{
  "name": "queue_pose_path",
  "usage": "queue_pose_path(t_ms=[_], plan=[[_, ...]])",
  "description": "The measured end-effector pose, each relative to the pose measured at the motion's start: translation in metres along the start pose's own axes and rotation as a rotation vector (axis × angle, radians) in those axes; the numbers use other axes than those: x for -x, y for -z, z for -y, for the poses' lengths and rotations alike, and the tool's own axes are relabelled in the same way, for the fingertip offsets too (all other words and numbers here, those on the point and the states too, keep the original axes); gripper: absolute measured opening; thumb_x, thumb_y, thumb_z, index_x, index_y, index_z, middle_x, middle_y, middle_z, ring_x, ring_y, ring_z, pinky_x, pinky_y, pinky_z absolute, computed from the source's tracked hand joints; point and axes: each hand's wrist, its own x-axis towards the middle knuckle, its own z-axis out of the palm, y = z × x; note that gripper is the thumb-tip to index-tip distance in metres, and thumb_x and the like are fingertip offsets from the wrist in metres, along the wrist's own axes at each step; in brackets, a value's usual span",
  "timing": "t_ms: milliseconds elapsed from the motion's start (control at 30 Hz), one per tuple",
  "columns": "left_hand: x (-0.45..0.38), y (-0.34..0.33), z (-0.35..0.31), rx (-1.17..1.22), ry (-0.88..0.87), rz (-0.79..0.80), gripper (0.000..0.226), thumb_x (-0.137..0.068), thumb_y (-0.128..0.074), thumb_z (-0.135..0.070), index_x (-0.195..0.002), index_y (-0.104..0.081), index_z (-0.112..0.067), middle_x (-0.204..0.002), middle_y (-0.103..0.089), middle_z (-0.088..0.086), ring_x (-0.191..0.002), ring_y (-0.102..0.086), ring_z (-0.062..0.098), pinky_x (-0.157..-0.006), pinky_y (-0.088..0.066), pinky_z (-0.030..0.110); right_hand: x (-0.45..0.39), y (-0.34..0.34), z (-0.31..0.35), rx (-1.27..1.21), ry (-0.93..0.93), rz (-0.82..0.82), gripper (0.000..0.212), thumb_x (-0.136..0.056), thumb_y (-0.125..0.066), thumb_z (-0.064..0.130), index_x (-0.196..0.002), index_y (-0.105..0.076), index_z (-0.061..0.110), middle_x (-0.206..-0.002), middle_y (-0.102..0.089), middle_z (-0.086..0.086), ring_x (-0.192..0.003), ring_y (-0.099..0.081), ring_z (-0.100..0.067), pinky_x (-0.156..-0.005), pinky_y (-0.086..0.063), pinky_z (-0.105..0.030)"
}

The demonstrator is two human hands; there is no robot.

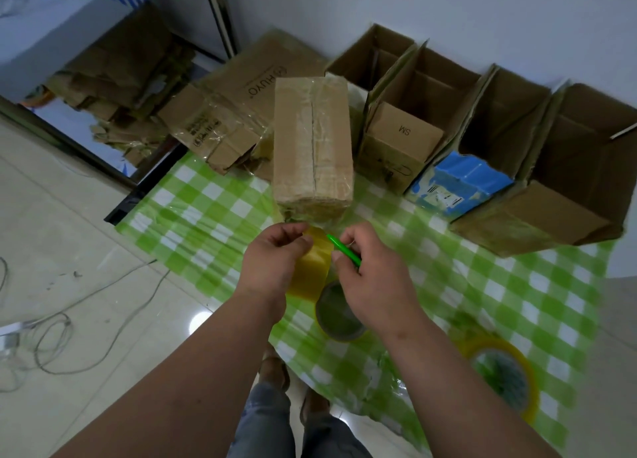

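Close by the box [312,140] edge — left hand [272,261] pinches tape [312,266], right hand [374,281] grips tool [344,249] (green).

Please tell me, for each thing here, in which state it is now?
Taped carton: closed, sealed.
Cartons by the wall: open on top.
Flattened cartons: folded flat.
Tape strip: pulled out, pinched by left hand.
Green tool: gripped by right hand, tip at the strip.
Spare tape roll: lying flat, untouched.
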Motion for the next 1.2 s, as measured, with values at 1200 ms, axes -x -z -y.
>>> queue_pose_path(t_ms=[1200], plan=[[-0.002,-0.008,-0.002,-0.055,-0.065,-0.046,0.021,-0.085,-0.073,-0.008,-0.069,-0.069,-0.021,-0.078,-0.068,0.009,-0.074,-0.057,0.025,-0.068,-0.045,0.04,-0.029,-0.004,0.023,0.109,-0.067,-0.009,0.015,-0.088,-0.062,0.024,-0.086,-0.048,0.022,-0.078,-0.043,0.011,-0.069,-0.045,-0.01,-0.052,-0.034,-0.025]])
